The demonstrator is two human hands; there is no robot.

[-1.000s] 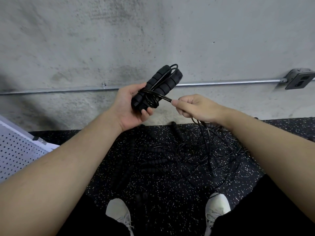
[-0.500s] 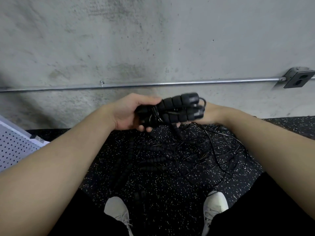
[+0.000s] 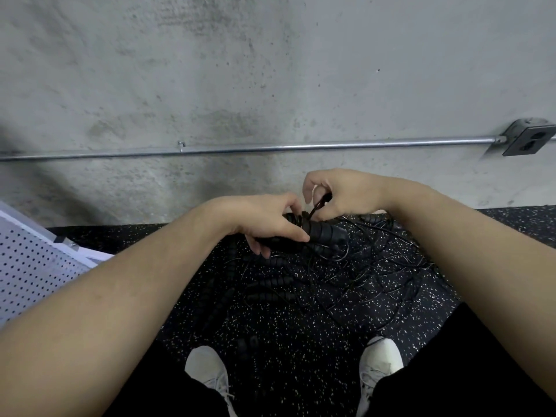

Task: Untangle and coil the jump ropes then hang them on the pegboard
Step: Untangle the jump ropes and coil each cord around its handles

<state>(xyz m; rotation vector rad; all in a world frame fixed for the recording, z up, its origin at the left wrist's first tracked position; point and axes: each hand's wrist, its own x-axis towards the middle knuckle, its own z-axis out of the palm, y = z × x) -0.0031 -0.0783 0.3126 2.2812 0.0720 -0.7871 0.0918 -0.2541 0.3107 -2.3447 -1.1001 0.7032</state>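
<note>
The left hand grips a pair of black ribbed foam jump-rope handles, fingers curled round them from above so the two lie side by side, their free ends pointing toward 3 o'clock. Held low over the floor, just past the knees, the bundle sits where both hands can work on it. The right hand, at 1 o'clock of the left, pinches a thin black cord between thumb and fingertips right where it meets the handles; the grip is narrow and tight, probably to pull a turn of cord snug round the handles so the coil stays together.

Below the hands, from 4 to 6 o'clock, a loose tangle of ropes lies on the black speckled rubber floor, with several more ribbed handles among the loops at about 6 o'clock. That pile looks untouched as yet, so most of the untangling is probably ahead.

The white pegboard lies tilted at 9 o'clock, well apart from the hands, with no rope seen on the part in view. A metal conduit runs along the concrete wall at 12 o'clock to an outlet box at 2 o'clock. Two white shoes show at the bottom edge.

The slack trailing into the pile could snag other loops when the bundle is lifted toward the board.
</note>
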